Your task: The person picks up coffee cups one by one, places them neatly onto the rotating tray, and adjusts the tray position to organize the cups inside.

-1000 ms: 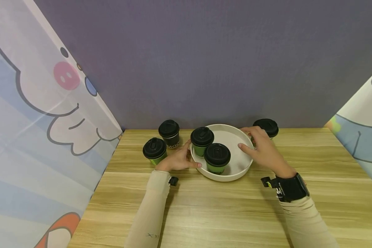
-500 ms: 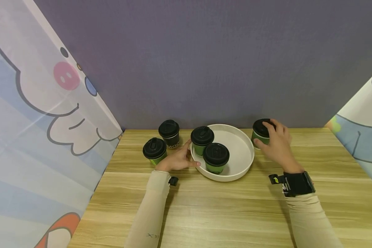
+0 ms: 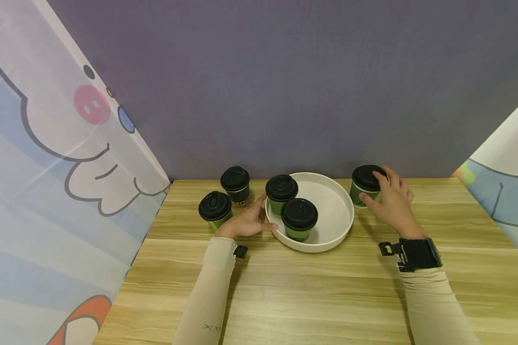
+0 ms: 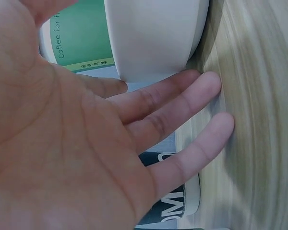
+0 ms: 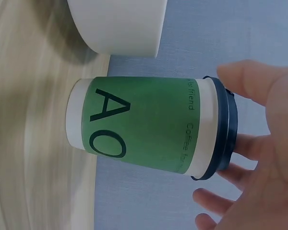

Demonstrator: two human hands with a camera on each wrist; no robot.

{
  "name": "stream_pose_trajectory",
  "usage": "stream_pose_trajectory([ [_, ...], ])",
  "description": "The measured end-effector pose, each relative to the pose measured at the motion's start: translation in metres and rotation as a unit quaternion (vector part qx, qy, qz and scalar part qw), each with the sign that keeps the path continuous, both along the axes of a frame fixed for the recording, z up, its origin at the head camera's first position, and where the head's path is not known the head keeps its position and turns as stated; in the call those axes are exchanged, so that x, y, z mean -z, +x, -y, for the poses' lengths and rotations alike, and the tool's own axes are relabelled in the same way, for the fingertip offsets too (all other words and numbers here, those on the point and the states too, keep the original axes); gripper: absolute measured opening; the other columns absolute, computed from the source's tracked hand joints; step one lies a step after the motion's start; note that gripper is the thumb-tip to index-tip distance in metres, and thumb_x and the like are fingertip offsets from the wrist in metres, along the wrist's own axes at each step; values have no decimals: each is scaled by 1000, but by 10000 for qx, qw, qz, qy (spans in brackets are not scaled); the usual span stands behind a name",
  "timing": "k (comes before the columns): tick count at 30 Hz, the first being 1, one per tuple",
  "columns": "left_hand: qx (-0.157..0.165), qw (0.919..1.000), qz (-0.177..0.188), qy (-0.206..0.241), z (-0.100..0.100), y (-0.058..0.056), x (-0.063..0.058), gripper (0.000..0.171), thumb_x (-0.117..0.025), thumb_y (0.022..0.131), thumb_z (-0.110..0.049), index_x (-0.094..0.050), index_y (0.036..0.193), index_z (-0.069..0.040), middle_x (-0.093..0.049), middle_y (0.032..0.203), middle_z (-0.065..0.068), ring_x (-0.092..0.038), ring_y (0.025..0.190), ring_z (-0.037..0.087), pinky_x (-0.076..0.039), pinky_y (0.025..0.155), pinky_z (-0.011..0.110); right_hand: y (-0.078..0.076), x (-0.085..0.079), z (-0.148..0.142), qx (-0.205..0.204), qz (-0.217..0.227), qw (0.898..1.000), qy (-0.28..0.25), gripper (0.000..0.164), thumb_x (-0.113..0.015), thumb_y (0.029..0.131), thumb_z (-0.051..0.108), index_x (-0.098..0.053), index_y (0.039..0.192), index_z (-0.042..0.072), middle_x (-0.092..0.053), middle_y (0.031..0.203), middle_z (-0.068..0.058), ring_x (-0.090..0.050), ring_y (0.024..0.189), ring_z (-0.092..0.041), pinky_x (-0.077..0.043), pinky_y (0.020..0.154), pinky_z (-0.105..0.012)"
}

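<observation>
On the table, a round white tray [image 3: 334,211] bears two green paper coffee cups with black lids: a rear cup [image 3: 280,188] and a front cup [image 3: 300,215]. My left hand [image 3: 247,222] is at the tray's left side. Its thumb lies over the rim; its other fingers extend along the outer wall, as the left wrist view shows. Right of the tray stands another green coffee cup [image 5: 144,124], upright on the table. My right hand [image 3: 393,201] is at that cup's black lid [image 5: 225,129], thumb on the near side and fingers on the far side, loosely bent.
Left of the tray stand a black coffee cup [image 3: 236,184] and a green coffee cup [image 3: 215,208], close to my left hand. A grey wall [image 3: 311,96] rises at the back edge of the wooden table [image 3: 302,297]. Cartoon-printed curtains [image 3: 47,167] hang on both sides.
My right hand has left the tray's right rim and moved right to the green cup there. The front cup on the tray has shifted slightly left. My left hand stays at the rim.
</observation>
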State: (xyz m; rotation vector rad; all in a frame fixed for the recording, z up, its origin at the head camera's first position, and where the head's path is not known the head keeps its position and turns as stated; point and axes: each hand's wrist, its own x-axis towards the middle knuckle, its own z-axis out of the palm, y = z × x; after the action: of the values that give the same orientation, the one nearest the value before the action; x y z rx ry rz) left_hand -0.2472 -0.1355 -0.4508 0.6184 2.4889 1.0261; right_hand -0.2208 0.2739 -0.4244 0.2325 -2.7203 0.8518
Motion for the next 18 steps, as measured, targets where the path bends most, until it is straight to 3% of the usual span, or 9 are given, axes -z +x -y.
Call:
stream_pose_trajectory([
  [9,-73,10000,11,-26,1,1,-1,100,-72,95,-37,-5,166,-15,-61,135,13,-62,117,26,-49,105,43,0,-1,6,197,-100,9996,-173,69,-66,99,35,-41,146,-10,-23,163,-29,-23,137,-67,-11,105,-81],
  [18,-44,10000,26,-54,2,2,-3,88,-62,102,-34,-4,167,-20,-59,138,15,-61,125,28,-48,107,45,0,0,9,213,-266,9990,-278,61,-71,97,28,-46,136,-11,-31,160,-28,-29,133,-66,-15,103,-79],
])
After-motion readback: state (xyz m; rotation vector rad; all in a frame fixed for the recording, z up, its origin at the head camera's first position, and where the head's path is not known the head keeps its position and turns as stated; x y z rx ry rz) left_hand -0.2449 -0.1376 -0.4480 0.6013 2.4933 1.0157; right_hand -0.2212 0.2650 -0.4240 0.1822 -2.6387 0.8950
